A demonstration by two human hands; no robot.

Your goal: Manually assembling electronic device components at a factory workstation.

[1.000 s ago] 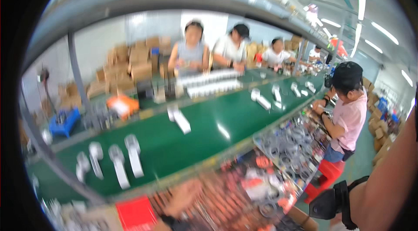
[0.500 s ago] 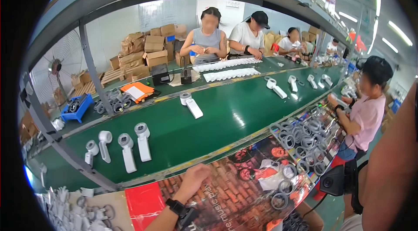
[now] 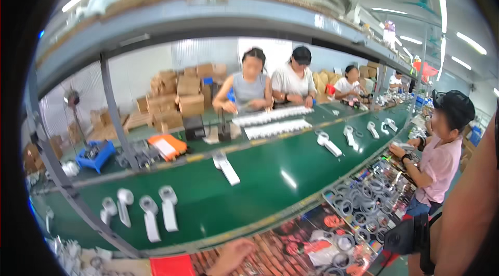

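My left hand (image 3: 234,256) is at the lower edge, over a mat (image 3: 270,247) printed with a brick pattern. It is blurred, its fingers look loosely stretched, and nothing shows in them. Beyond it runs a green conveyor belt (image 3: 270,190). White handheld-fan-shaped pieces with round heads lie on the belt; the nearest are a long-handled piece (image 3: 169,211) and its neighbour (image 3: 150,221). Another piece (image 3: 226,169) lies farther along. My right arm (image 3: 465,203) rises along the right edge beside a black strapped device (image 3: 403,237); my right hand is out of the picture.
Grey rings (image 3: 358,198) are heaped at the right of the bench, beside a co-worker in pink (image 3: 442,154). Across the belt, people work near white strips (image 3: 278,129). A shelf beam (image 3: 208,13) and posts (image 3: 117,112) frame the bench. White parts (image 3: 78,258) pile lower left.
The view has tilted up, so everything sits lower and less of my left forearm shows. Across the belt, the person in grey has moved their hands apart. The fan-shaped pieces keep their arrangement.
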